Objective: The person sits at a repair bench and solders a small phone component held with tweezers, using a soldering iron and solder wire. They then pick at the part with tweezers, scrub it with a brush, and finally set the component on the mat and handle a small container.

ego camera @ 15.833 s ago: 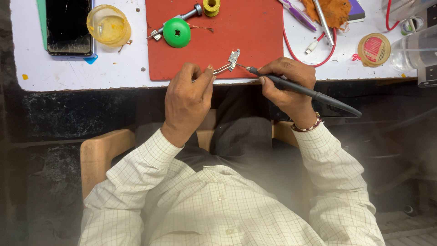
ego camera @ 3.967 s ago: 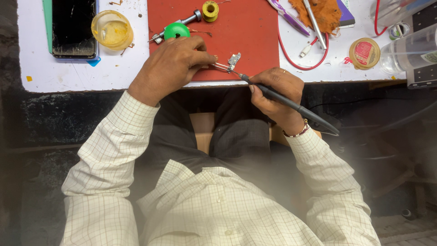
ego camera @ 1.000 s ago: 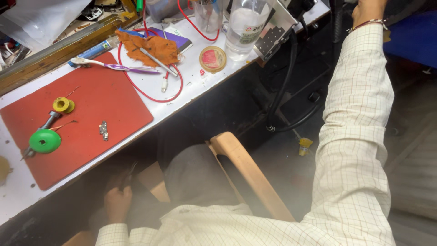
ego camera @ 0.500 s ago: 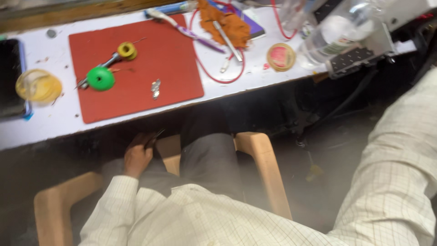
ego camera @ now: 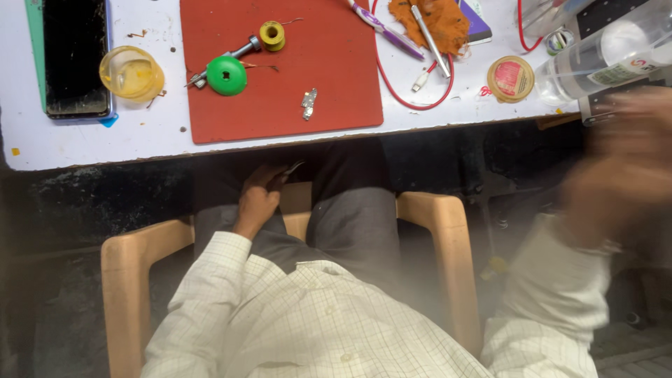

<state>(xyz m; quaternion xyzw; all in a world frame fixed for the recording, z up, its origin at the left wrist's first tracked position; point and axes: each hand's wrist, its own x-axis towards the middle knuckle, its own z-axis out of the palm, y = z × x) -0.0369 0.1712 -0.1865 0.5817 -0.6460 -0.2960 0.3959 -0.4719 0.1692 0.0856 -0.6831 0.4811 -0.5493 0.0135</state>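
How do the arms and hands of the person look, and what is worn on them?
Both arms wear long sleeves of a white shirt with a fine thin checked pattern, with cuffs at the wrists. The left hand is bare, without glove or ring in view. The right hand is blurred by motion; something like a band sits at its wrist, but it is unclear.

The small metal part (ego camera: 309, 103), earlier gripped above the table edge with the dark soldering iron applied to it, was found released on the red mat (ego camera: 280, 66). The left hand (ego camera: 257, 199) was lowered to the lap, where tweezers (ego camera: 292, 169) were held. The iron was removed from view. The right hand (ego camera: 619, 164) was swung out to the side and recorded as a blur.
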